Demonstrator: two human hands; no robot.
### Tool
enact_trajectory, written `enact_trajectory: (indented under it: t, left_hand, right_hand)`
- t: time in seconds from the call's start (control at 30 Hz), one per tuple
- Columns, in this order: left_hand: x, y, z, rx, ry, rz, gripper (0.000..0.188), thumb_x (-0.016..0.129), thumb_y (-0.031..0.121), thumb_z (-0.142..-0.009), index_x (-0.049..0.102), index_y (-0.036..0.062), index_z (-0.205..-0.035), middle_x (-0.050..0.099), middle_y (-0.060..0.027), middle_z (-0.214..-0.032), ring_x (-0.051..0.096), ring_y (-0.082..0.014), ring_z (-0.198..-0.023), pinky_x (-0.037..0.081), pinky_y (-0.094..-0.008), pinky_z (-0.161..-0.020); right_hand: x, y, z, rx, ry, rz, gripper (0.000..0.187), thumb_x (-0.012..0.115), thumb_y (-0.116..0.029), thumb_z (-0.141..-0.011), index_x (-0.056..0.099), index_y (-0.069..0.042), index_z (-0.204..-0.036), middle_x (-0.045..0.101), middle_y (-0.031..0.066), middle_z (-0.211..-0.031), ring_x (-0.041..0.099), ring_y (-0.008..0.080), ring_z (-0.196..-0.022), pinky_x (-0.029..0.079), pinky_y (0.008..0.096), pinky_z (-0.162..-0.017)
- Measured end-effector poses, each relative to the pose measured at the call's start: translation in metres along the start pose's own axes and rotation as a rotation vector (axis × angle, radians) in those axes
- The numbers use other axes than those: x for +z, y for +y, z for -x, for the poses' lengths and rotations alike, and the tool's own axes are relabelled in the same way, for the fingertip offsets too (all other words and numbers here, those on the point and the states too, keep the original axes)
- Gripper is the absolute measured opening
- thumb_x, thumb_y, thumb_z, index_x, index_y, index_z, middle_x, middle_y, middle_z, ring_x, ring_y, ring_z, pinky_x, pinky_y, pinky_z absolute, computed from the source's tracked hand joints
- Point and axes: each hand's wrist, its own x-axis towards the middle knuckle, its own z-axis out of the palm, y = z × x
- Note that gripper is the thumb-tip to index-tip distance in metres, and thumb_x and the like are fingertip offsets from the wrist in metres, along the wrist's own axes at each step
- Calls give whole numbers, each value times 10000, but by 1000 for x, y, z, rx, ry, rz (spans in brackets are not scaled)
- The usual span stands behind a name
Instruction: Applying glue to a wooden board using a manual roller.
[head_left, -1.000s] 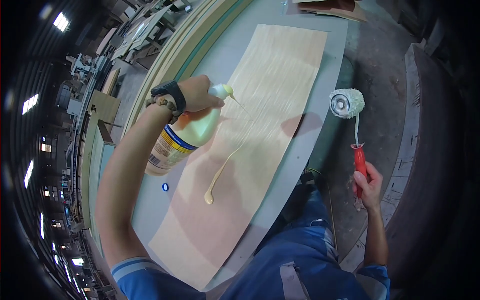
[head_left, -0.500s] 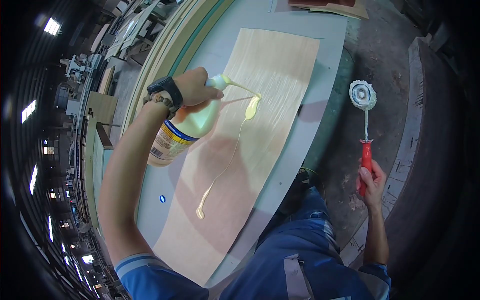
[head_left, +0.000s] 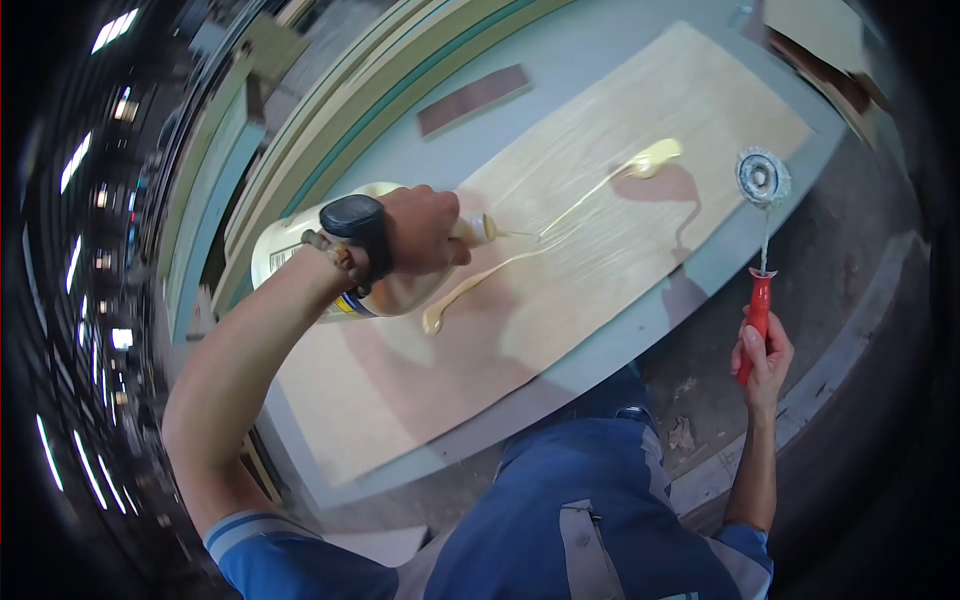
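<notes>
A: Head view, quick: where are the hands?

B: Left hand (head_left: 425, 232) is just left of centre, fingers curled round the neck end of a big cream bottle (head_left: 285, 248). Underside of that grip's hidden, so can't tell finger by finger. Right hand (head_left: 763, 360) is lower right, wrapped round the red handle of a paint roller (head_left: 765, 180).

A: And the wood sheet (head_left: 575, 300)?

B: Mid-frame, flat on the grey counter (head_left: 590, 50). Long axis runs diag., btm left to upper right.

A: Which hand's nearer?

B: Left, def. — it's at the sheet's upper-left long edge, w/ the bottle tipped over and its nozzle (head_left: 485, 228) aimed right, in over the wood. Right hand sits past the counter's lower-right edge, roller up. Roller head overlaps the sheet's right end in the pic; gap below it, can't tell.

A: Anything on the wood?

B: Pale-yellow fluid (head_left: 656, 158) — one blob toward the upper right, another just below the nozzle, thin trails approx. along the long axis btwn them. A fine thread reaches from nozzle to sheet.
</notes>
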Motion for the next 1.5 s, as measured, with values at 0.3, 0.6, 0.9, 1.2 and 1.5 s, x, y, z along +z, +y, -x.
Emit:
enact_trajectory:
  t: [0.3, 0.6, 0.9, 1.2, 1.5]
  left_hand:
    - [139, -18, 112, -219, -105, 77, 354, 735, 376, -814, 748, 37, -914, 711, -200, -828, 693, -368, -812, 547, -431, -784]
    - [146, -34, 126, -305, -196, 154, 397, 742, 354, -822, 703, 11, -1019, 718, -213, -943, 700, -370, -915, 561, -433, -818]
    - [169, -32, 144, -306, -119, 196, 388, 720, 393, -816, 729, 7, -854, 703, -220, -828, 689, -381, -837, 544, -442, -790]
    - [177, -60, 176, -357, -241, 174, 324, 719, 297, -843, 712, 22, -1015, 721, -206, -963, 710, -362, -904, 573, -440, -799]
    - [186, -75, 181, -352, -239, 149, 299, 707, 281, -854, 711, 40, -1030, 720, -201, -973, 707, -356, -927, 573, -433, -807]
  right_hand:
    - [58, 32, 50, -16, -277, 32, 305, 633, -130, -954, 585, 56, -1191, 557, 12, -775, 492, 54, -508, 373, 204, -447]
    - [92, 16, 30, 106, -492, 84, 368, 655, -47, -911, 578, 54, -1257, 560, 0, -754, 474, 45, -527, 373, 199, -465]
    - [130, -11, 19, -59, -663, 419, 423, 721, -70, -869, 611, 45, -1261, 639, 53, -856, 586, 116, -682, 474, 255, -616]
    - [186, -23, 7, -435, -913, 528, 394, 734, -144, -866, 623, 36, -1198, 676, 176, -966, 660, 270, -805, 514, 334, -736]
    - [214, -19, 0, -437, -1017, 549, 419, 717, -215, -891, 620, 34, -1214, 685, 198, -1028, 680, 319, -874, 529, 362, -776]
